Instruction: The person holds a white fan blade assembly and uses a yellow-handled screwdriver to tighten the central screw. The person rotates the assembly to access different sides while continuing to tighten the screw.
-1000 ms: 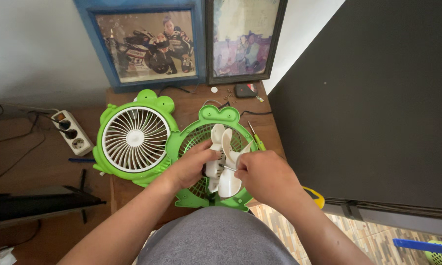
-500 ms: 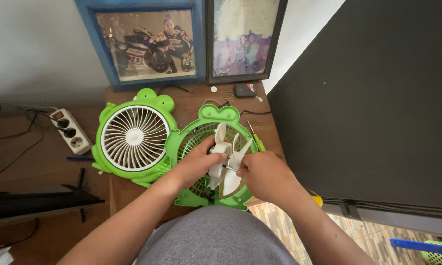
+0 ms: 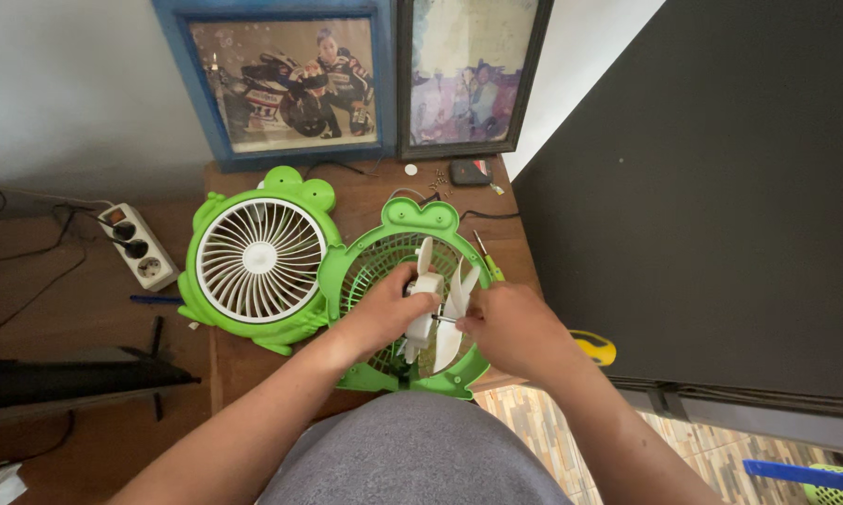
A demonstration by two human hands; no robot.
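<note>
A green frog-shaped fan housing (image 3: 421,217) lies open on the small wooden table (image 3: 356,192). Its white fan blade (image 3: 425,254) is tilted up above the grille. My left hand (image 3: 384,309) grips the blade's white hub. My right hand (image 3: 507,323) pinches a thin metal shaft sticking out of the hub's right side. The fan's front cover (image 3: 258,257), green with a white grille, lies flat to the left, touching the housing.
A screwdriver with a green handle (image 3: 487,260) lies right of the housing. Small screws (image 3: 438,174) and a dark small device (image 3: 470,171) sit at the table's back. Two framed pictures (image 3: 290,75) lean on the wall. A power strip (image 3: 141,245) lies left. A dark panel (image 3: 711,196) stands right.
The blade has been turned and tilted more upright in my hands. My right hand has shifted from covering the blade to pinching the shaft at its hub.
</note>
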